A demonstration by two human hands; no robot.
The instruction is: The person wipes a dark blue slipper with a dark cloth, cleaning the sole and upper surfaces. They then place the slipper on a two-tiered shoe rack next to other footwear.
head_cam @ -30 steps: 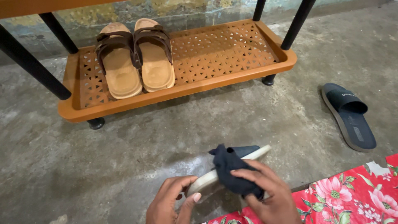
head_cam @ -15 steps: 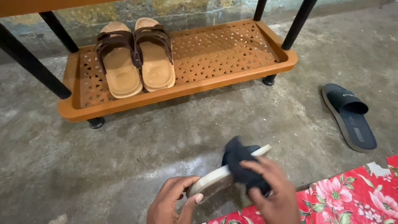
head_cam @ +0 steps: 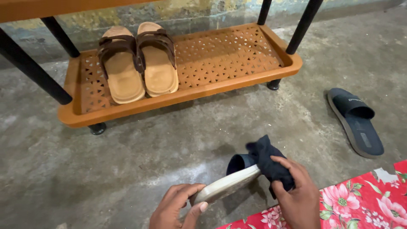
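Observation:
My left hand (head_cam: pixel 176 208) grips the heel end of a dark blue slide sandal (head_cam: pixel 229 182), held on its side so its pale grey sole faces me. Its dark strap (head_cam: pixel 238 162) shows above the sole. My right hand (head_cam: pixel 299 193) clutches a dark navy cloth (head_cam: pixel 268 161) and presses it against the toe end of the sandal. The matching dark blue slide sandal (head_cam: pixel 356 123) lies flat on the concrete floor at the right, apart from both hands.
An orange perforated shoe rack shelf (head_cam: pixel 224 55) with black legs stands ahead against the wall. A pair of tan sandals with brown straps (head_cam: pixel 137 63) sits on its left half. Red floral fabric (head_cam: pixel 364 199) covers the bottom right corner.
My right hand has slid the cloth along the sole toward the toe end and to the right. The sandal has tilted so more of its strap shows. The left hand keeps its grip.

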